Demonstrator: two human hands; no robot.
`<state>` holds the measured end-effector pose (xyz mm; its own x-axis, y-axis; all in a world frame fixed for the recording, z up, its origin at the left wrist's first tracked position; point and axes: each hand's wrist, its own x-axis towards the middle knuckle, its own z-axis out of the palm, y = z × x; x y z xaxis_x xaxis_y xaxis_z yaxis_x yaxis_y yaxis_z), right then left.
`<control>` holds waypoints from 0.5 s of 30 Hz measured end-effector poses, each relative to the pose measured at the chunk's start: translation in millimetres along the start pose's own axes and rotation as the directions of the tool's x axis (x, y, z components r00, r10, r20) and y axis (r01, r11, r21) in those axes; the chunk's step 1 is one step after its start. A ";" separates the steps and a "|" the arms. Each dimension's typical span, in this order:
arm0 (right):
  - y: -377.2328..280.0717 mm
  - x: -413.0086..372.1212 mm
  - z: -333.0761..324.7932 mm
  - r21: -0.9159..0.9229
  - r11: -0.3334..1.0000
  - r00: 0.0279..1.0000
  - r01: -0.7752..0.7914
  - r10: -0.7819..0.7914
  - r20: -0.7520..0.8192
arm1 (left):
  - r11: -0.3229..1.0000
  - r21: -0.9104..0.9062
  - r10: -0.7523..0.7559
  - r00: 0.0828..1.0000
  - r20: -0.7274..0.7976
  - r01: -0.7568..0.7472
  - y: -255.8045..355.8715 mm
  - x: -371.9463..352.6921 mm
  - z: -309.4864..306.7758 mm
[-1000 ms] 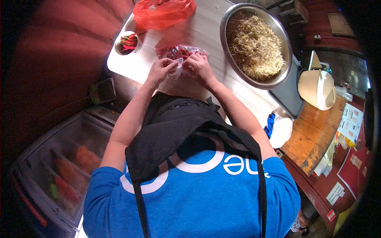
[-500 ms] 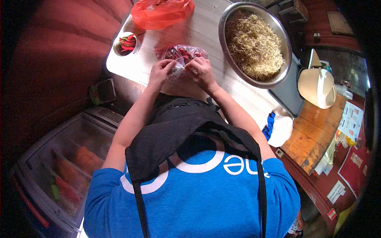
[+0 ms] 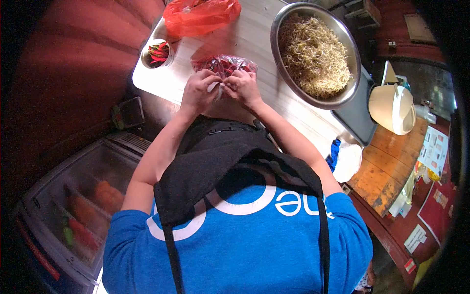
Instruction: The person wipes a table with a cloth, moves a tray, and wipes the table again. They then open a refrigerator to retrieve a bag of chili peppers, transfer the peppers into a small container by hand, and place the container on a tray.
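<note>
A clear plastic bag [image 3: 226, 63] of red chillies lies on the white table near its front edge. My left hand [image 3: 199, 88] pinches the gathered mouth of this bag from the left. Close beside it, my right hand [image 3: 242, 88] is closed on the same gathered plastic, fingertips almost meeting the left ones. The filled part of the bag lies just beyond my fingers. Up and to the left stands a white cup [image 3: 169, 55] with red chillies [image 3: 157, 52] in it.
A red plastic bag [image 3: 201, 17] lies at the table's far side. To the right, a large steel bowl [image 3: 278, 59] holds bean sprouts [image 3: 316, 56]. Beyond it are a grey tray [image 3: 360, 115] and a cream-coloured container [image 3: 387, 105]. A glass-topped freezer [image 3: 73, 196] stands at lower left.
Both hands have drawn closer together at the bag's mouth, and the loose plastic between them is more bunched. The bag itself has stayed in place.
</note>
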<state>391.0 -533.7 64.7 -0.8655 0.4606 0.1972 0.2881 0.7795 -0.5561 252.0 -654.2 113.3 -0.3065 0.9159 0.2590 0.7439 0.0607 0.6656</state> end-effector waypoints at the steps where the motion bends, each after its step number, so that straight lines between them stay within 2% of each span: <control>1: 0.1 0.1 0.7 -0.007 1.000 1.000 0.016 -0.016 -0.001 | 0.998 0.059 0.001 1.000 -0.011 0.000 -4.7 -0.6 4.4; 2: 0.5 0.8 1.4 -0.014 0.999 0.999 0.032 -0.032 -0.005 | 0.998 0.062 0.001 1.000 -0.012 -0.001 -8.8 -2.3 6.7; 4: 1.9 -0.2 1.2 -0.008 0.999 0.998 0.053 -0.053 -0.033 | 0.987 0.063 -0.153 0.984 0.095 0.147 -14.0 -3.6 10.5; 8: 1.7 -6.3 -2.2 0.026 0.993 0.989 0.113 -0.109 -0.102 | 0.984 0.037 -0.179 0.971 0.156 0.175 -16.2 -3.1 10.1; 10: -0.1 -7.1 -3.0 0.007 0.991 0.984 0.136 -0.135 -0.116 | 0.967 0.004 -0.249 0.942 0.226 0.255 -14.3 -1.5 7.8; 13: -4.3 -8.3 -5.2 -0.036 0.982 0.972 0.186 -0.189 -0.139 | 0.977 0.015 -0.210 0.953 0.219 0.212 -16.8 -2.1 10.5; 15: -8.0 -7.8 -7.5 -0.056 0.975 0.964 0.215 -0.222 -0.149 | 0.968 -0.001 -0.242 0.941 0.235 0.249 -19.1 -1.6 13.2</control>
<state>398.6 -540.4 73.6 -0.8369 0.3343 0.4334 0.1175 0.8831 -0.4543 246.2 -651.6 90.9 -0.3291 0.9408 -0.0815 0.6431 0.2865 0.7101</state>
